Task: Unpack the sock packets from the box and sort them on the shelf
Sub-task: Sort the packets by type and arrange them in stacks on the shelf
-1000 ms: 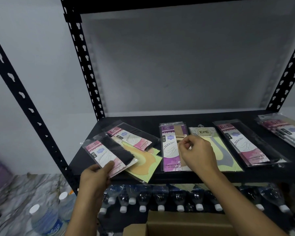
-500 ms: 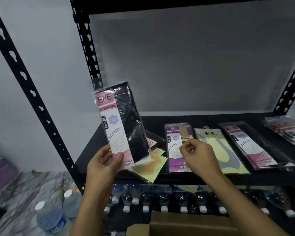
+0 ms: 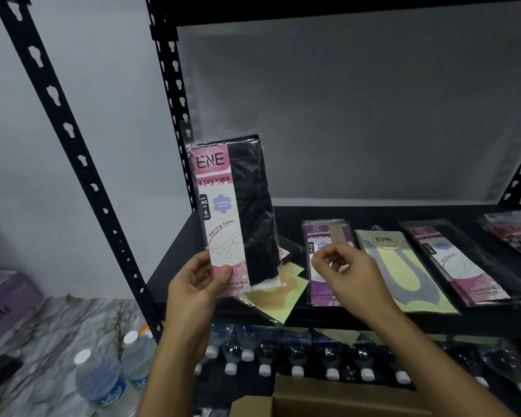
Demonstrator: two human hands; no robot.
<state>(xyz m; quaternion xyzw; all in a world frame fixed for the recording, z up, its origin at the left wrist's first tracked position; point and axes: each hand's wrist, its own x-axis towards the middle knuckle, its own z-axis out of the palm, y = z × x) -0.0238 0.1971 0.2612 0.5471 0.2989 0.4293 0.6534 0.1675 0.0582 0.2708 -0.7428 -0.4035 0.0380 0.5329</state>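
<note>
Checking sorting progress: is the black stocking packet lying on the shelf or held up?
Held up. The left hand grips the packet's bottom, upright above the shelf.

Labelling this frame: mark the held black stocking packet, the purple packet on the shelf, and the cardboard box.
Black stocking packet (image 3: 223,206), head view: pink-and-white label.
Purple packet (image 3: 318,233), head view: top-left purple header.
Cardboard box (image 3: 328,401), head view: inner wall.

Black metal shelf (image 3: 358,213) carries flat sock packets: a beige-on-green one (image 3: 271,299) at seven o'clock, purple packet (image 3: 319,236) at centre, green packet (image 3: 403,272) just beside it, pink-and-black packet (image 3: 460,266) at three, another (image 3: 515,233) far right.
</note>
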